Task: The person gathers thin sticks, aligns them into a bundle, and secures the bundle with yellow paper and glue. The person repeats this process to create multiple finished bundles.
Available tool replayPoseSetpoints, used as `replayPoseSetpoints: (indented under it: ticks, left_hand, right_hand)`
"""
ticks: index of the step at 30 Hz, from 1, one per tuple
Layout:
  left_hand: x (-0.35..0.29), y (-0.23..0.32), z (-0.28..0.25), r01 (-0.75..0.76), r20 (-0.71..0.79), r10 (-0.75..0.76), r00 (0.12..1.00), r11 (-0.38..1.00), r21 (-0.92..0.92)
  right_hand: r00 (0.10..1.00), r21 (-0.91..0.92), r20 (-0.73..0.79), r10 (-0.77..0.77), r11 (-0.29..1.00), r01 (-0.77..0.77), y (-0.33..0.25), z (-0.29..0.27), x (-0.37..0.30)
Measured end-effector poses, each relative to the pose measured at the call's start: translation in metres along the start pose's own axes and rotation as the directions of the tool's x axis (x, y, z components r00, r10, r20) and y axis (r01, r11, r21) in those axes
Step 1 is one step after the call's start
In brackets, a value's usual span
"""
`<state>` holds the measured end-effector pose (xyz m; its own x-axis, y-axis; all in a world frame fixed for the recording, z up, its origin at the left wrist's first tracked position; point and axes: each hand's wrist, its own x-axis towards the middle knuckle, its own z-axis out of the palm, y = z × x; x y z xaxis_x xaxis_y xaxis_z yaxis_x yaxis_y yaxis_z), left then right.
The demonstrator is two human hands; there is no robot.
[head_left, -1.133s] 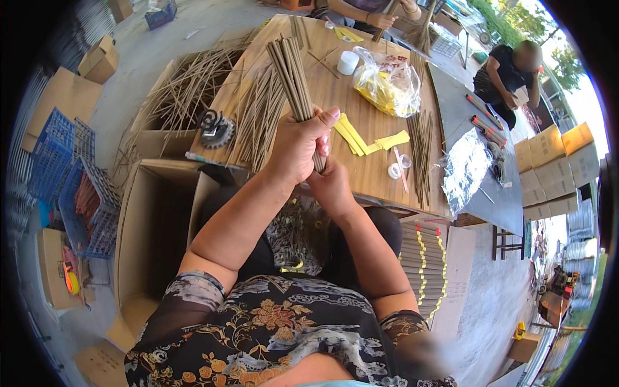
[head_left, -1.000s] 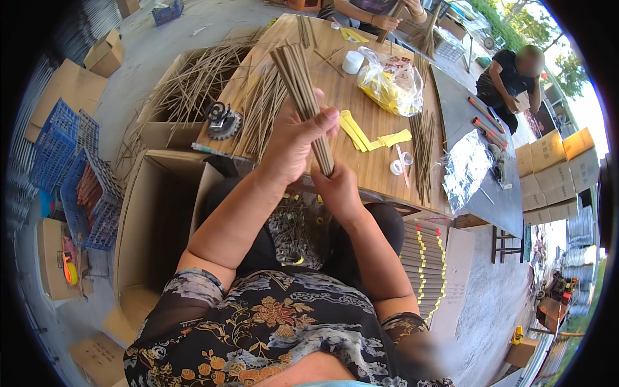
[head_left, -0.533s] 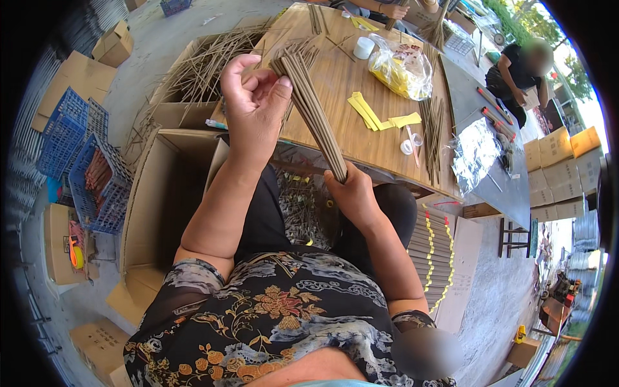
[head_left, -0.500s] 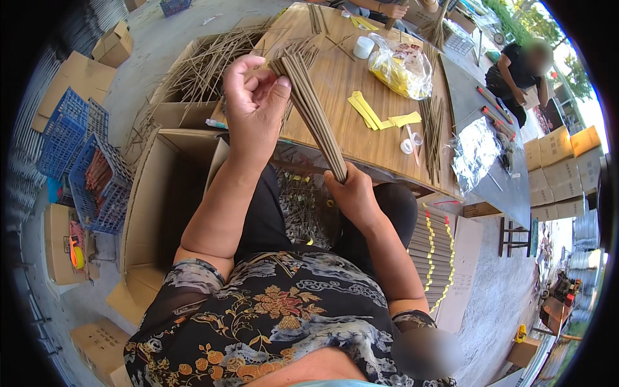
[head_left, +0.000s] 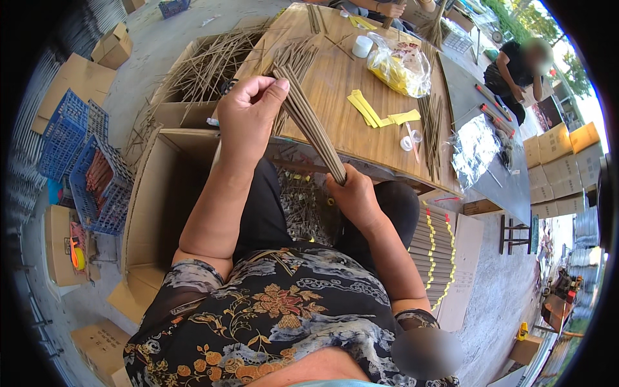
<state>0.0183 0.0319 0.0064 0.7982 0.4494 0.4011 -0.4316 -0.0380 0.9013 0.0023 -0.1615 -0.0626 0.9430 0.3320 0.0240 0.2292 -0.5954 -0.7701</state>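
My right hand [head_left: 353, 197] is closed round the lower end of a bundle of thin brown sticks [head_left: 314, 126], which look like incense sticks. The bundle slants up and left over the near edge of the wooden table [head_left: 345, 122]. At its upper end is my left hand [head_left: 248, 116], thumb and fingers pinched together, with the thumb tip against the bundle's left side. What lies between those fingers is hidden. Beyond, more loose brown sticks [head_left: 298, 57] lie on the table.
Left of the table, a carton holds a heap of sticks [head_left: 209, 64]; an open cardboard box [head_left: 169, 193] stands nearer. Yellow paper strips [head_left: 365, 109], a tape roll [head_left: 406, 143] and a plastic bag [head_left: 400, 68] lie on the table. Banded sticks [head_left: 433, 258] lie lower right. Other people sit beyond.
My left hand has turned and its fingers have closed into a pinch by the bundle's upper end. The bundle's upper end has shifted slightly down; my right hand keeps its grip.
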Motion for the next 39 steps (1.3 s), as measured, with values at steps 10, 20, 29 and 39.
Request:
replayPoseSetpoints:
  ticks: [10, 20, 29, 39]
  left_hand:
    - [0.028, 0.02, -0.017, -0.063, -0.13, 0.044, 0.991, 0.988, -0.142]
    - [0.102, 0.091, -0.078, -0.361, -0.301, 0.318, 0.899, 0.927, -0.101]
    - [0.187, 0.057, -0.194, -0.619, -0.488, 0.555, 0.674, 0.785, 0.038]
    - [0.203, -0.073, -0.192, -0.248, -0.534, 0.31, 0.786, 0.951, 0.187]
  right_hand:
    - [0.986, 0.142, 0.164, 0.032, 0.988, -0.056, 0.006, -0.002, 0.004]
    - [0.93, 0.082, 0.335, 0.151, 0.979, -0.188, 0.01, -0.005, 0.013]
    - [0.893, 0.121, 0.333, 0.304, 0.925, -0.361, 0.034, 0.0, 0.019]
    - [0.889, 0.174, 0.317, 0.33, 0.901, -0.397, 0.041, 0.003, 0.028]
